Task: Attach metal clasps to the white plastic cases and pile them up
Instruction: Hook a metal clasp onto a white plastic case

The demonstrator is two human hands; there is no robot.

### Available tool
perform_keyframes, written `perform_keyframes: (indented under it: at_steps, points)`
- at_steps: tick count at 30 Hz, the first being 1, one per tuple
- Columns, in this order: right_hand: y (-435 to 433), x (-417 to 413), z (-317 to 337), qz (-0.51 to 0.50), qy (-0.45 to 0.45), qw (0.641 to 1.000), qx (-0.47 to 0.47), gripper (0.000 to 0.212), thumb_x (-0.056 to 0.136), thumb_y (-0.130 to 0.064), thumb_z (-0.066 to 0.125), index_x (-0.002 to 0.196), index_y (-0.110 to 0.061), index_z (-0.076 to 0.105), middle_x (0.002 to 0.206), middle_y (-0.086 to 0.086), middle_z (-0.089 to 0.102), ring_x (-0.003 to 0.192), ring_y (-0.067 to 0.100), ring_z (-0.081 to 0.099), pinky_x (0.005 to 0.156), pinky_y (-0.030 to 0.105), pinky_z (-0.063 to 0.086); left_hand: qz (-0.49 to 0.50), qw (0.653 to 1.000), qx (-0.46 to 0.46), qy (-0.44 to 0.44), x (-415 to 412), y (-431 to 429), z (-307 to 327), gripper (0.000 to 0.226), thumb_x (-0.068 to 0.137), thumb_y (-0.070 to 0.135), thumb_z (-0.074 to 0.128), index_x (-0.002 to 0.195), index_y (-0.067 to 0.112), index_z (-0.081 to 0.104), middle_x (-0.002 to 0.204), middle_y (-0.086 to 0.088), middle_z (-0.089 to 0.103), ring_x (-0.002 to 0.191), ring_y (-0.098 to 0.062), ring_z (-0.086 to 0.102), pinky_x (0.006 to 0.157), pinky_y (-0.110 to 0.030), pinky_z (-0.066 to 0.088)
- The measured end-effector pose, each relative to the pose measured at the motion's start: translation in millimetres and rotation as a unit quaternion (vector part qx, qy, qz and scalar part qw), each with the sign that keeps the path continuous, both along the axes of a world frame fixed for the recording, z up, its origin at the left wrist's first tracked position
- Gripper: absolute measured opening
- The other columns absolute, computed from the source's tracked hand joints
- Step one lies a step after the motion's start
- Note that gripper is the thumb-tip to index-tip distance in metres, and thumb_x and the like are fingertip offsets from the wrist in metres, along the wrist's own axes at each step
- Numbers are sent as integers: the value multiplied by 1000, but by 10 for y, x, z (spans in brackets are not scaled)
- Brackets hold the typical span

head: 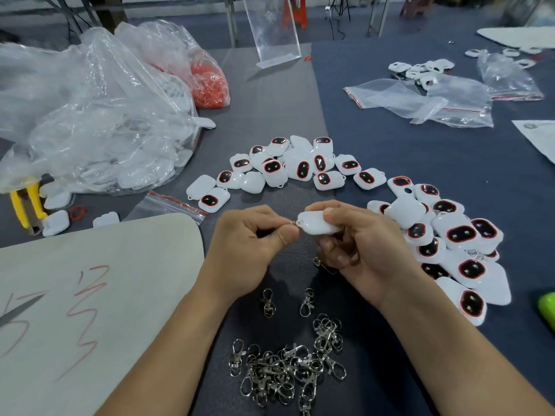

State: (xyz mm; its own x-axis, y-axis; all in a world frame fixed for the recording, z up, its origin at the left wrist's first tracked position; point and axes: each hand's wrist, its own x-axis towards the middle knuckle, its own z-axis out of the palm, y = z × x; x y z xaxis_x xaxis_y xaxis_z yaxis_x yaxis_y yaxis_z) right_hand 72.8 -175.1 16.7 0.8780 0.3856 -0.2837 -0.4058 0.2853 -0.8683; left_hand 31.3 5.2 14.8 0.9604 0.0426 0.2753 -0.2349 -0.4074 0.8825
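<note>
My right hand [357, 247] grips a white plastic case [315, 225] above the table, its loop end pointing left. My left hand [249, 244] pinches a small metal clasp [292, 224] at that loop; most of the clasp is hidden by my fingers. Another clasp [322, 265] hangs under my right palm. A heap of loose metal clasps [288, 367] lies close to me, with two single clasps [267, 303] just beyond it. White cases with red-rimmed black windows spread in an arc [300, 166] ahead, and a pile of them [453, 244] sits at the right.
A large clear bag of white cases [90, 121] and a bag of red rings [210, 82] lie at the left. Yellow pliers [25, 202] rest by the bag. A pale board with red marks [90, 295] covers the near left. Zip bags [435, 100] lie far right.
</note>
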Motion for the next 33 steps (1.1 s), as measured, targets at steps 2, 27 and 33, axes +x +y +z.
perform_keyframes:
  at_steps: [2, 27, 33]
  points:
    - [22, -7, -20, -23, -45, 998, -35, 28, 95, -2, 52, 85, -10, 77, 61, 11, 58, 42, 11, 43, 41, 22, 26, 1, 988, 145, -55, -17, 26, -1, 5, 86, 16, 77, 82, 17, 80, 72, 6, 63, 70, -9, 57, 65, -20, 40]
    - [109, 12, -62, 9, 63, 994, 93, 36, 97, -9, 45, 85, -10, 79, 56, 8, 48, 38, 12, 28, 43, 25, 27, 77, 974, -191, 98, -2, -185, -39, 27, 94, 26, 61, 77, 18, 80, 76, -5, 74, 74, -9, 61, 73, -24, 48]
    - [96, 22, -61, -6, 44, 997, 56, 34, 98, -7, 45, 90, -9, 78, 56, 10, 49, 39, 13, 29, 48, 28, 25, 44, 970, -221, 92, -16, -170, -9, 19, 80, 28, 70, 84, 14, 82, 85, -10, 77, 84, -20, 69, 84, -28, 52]
